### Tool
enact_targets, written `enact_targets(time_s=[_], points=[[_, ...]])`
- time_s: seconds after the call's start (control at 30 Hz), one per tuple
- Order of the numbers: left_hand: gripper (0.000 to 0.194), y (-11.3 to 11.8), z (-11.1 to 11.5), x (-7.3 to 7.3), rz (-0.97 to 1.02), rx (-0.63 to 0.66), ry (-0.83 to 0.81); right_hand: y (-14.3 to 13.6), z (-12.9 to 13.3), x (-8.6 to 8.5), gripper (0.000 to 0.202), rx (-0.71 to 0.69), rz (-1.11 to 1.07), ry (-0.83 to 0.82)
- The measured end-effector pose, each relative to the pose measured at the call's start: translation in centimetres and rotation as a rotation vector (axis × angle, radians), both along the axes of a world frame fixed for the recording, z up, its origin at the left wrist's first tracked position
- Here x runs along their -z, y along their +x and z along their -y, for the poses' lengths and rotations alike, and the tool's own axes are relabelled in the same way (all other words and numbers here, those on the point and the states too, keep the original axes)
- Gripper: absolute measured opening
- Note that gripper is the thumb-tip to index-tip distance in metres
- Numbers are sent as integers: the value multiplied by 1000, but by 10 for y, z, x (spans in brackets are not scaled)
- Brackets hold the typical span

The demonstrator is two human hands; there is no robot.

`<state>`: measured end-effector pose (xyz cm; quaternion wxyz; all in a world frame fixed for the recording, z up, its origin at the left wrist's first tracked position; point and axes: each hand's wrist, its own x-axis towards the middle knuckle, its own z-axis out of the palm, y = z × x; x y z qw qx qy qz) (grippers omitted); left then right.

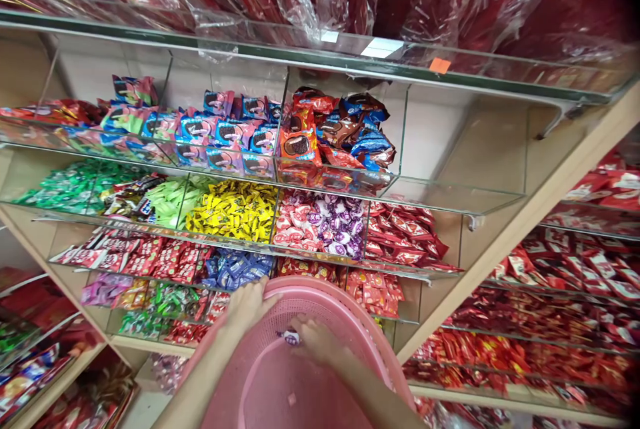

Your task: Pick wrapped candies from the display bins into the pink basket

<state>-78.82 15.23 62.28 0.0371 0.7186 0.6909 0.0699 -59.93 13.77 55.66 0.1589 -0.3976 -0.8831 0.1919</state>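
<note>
A pink plastic basket point(293, 399) is tilted in front of the shelves, its mesh wall facing me. My left hand point(249, 302) is closed over the basket's upper left rim. Inside the basket, my right hand point(313, 337) has its fingers bent at a small white and purple wrapped candy point(290, 336). Its fingertips are blurred. Behind the basket, the shelf holds yellow packets point(233, 212), pink and purple wrapped candies point(341, 219) and blue packets point(236, 269).
Glass shelf edges point(300, 182) run across the view, with small dividers between the sweets. Red packets point(405, 232) lie right of the purple ones. A wooden upright point(520, 232) slants along the right side, beyond which are more red packets. Plastic-wrapped red items hang over the top.
</note>
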Motion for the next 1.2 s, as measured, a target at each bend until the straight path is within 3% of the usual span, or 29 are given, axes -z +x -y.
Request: enact_targets(time_s=[0.17,0.27,0.4,0.53,0.67,0.87,1.2], points=[[59,-2,-4,4,12,4,2,-8,3,-5,21,78,244,104],[60,-4,-5,6,10,9,1,-8,5,-26,24,65,237,105],[60,-7,-6,12,37,-14,2,-1,2,-89,29,2,-44,151],[61,-9,-8,18,61,-18,20,17,-18,-163,20,62,-257,389],[62,-10,-9,21,54,-22,28,34,-51,-205,23,218,-93,650],[62,-8,-6,16,62,-37,-4,32,-80,-217,40,241,240,725],[64,-5,-4,7,45,-38,-33,25,-88,-218,24,225,345,732]])
